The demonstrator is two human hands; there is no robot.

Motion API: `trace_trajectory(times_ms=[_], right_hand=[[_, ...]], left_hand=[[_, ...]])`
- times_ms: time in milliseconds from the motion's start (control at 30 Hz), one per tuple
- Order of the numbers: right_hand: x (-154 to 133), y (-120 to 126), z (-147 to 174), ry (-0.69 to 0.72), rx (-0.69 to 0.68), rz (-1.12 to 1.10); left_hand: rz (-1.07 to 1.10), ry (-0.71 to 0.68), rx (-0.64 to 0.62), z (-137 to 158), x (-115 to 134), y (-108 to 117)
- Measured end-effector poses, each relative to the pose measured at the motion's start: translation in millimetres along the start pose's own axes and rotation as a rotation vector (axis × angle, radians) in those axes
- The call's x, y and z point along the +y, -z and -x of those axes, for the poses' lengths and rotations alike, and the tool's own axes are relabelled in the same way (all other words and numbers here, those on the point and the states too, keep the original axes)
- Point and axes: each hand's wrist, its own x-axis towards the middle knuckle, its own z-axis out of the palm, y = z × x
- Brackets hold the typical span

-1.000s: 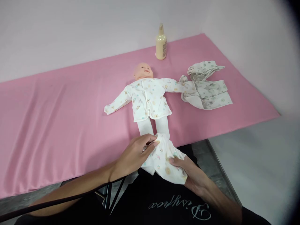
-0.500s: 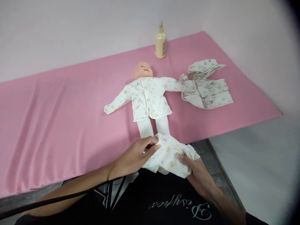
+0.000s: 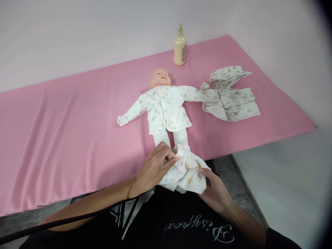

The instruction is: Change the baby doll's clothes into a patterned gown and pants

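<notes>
Printed garment [image 3: 190, 167], white with small coloured figures, lies over the lower legs of the doll [image 3: 158, 77] at the near edge of the pink cloth [image 3: 77, 138], part of it overhanging. Left hand [image 3: 154, 164] pinches its upper edge between thumb and bent fingers; right hand [image 3: 216, 188] holds its outer part, thumb on top. Compared with half a second ago, the outer end is less fanned out and more gathered, and the left hand sits slightly higher along the legs. Doll, jacket [image 3: 171, 109] and folded clothes [image 3: 237, 102] show no notable change. Assessment: the material is being arranged about the legs, the upper parts as yet uncovered by it; whether the feet are inside cannot be established. Markings: the wearer's black clothing [image 3: 153, 221] bears pale script lettering [image 3: 199, 227], inverted from this viewpoint, apparently ending "isyrox", first letter uncertain. The pump bottle [image 3: 177, 52], upright at the far side, carries dark print [image 3: 184, 53] too small to read.
</notes>
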Motion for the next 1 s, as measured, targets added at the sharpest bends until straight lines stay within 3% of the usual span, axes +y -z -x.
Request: trace_trajectory(times_ms=[233, 467, 633, 767, 867, 1000], right_hand=[[1.2, -10.9, -5.2, 0.012, -0.034, 0.018], [1.9, -17.5, -9.8, 0.055, 0.005, 0.064], [1.3, -18.8, -8.4, 0.035, -0.003, 0.072], [0.6, -20.7, -5.8, 0.041, 0.004, 0.06], [0.3, -21.8, -2.6, 0.028, 0.013, 0.047], [-1.2, -21.9, 4.0, 0.036, -0.034, 0.042]], left_hand=[[-0.046, -0.189, -0.111, 0.8, -0.2, -1.4], [-0.173, -0.214, -0.004, -2.4, -2.9, 6.5], [-0.391, -0.175, -0.092, -9.3, -0.2, 15.1], [-0.488, -0.183, -0.299, -25.6, 6.9, 36.0], [-0.657, -0.358, -0.294, -46.9, 8.5, 44.4], [-0.929, -0.676, -0.343, -71.6, 1.8, 29.2]])
